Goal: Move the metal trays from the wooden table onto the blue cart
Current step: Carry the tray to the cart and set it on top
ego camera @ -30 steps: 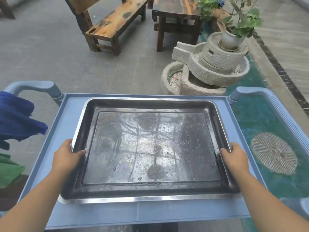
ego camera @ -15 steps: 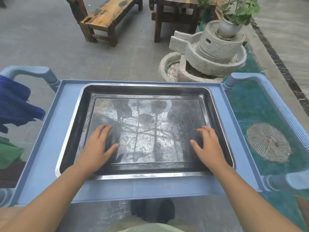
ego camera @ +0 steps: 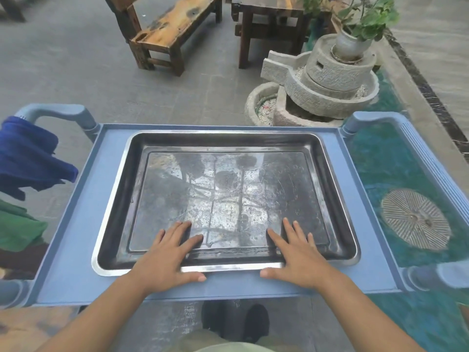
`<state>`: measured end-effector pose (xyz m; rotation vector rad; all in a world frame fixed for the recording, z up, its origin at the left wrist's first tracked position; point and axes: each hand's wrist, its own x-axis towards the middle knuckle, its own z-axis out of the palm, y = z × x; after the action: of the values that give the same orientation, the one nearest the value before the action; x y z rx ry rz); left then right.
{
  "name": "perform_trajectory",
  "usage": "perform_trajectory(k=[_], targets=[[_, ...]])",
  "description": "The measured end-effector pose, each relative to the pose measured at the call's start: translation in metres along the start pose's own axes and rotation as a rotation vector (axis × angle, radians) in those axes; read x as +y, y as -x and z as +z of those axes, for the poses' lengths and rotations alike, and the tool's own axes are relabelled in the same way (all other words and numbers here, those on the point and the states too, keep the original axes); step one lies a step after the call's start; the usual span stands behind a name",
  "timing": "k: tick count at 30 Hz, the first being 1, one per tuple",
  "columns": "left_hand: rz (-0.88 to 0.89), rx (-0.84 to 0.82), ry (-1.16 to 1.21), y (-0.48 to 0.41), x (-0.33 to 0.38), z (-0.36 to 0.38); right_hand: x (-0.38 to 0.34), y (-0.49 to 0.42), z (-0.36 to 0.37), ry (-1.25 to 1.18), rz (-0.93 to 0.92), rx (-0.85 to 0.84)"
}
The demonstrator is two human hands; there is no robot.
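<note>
A large rectangular metal tray (ego camera: 228,158) lies flat on the top shelf of the blue cart (ego camera: 76,224), its wet bottom mirroring trees. My left hand (ego camera: 167,255) lies flat over the tray's near rim, fingers straight and reaching onto the tray bottom, thumb out over the cart shelf. My right hand (ego camera: 297,255) mirrors it at the near right, fingers spread on the tray bottom, thumb over the shelf. Neither hand grips anything.
A dark blue cloth (ego camera: 28,158) and a green cloth (ego camera: 17,229) hang at the cart's left handle. Beyond the cart stand a stone mill with a potted plant (ego camera: 330,80), a wooden bench (ego camera: 172,29) and a dark wooden table (ego camera: 269,13). A green pond surface (ego camera: 380,163) lies to the right.
A second ago both hands gripped the tray's left and right rims. They let go, moved onto the tray bottom, and have since slid back toward the near rim.
</note>
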<state>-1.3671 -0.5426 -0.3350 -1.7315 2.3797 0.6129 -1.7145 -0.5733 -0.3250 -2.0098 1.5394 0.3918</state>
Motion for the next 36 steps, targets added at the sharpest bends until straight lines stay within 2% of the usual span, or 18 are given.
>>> perform_trajectory(k=[10, 26, 36], targets=[[-0.066, 0.057, 0.043, 0.010, 0.011, 0.006, 0.009, 0.003, 0.007, -0.009, -0.012, 0.104], [-0.233, 0.069, 0.074, 0.023, 0.061, 0.023, 0.037, -0.018, -0.031, -0.035, -0.141, 0.016], [-0.254, 0.068, 0.066, 0.020, 0.067, 0.023, 0.045, -0.032, -0.039, -0.049, -0.174, -0.023]])
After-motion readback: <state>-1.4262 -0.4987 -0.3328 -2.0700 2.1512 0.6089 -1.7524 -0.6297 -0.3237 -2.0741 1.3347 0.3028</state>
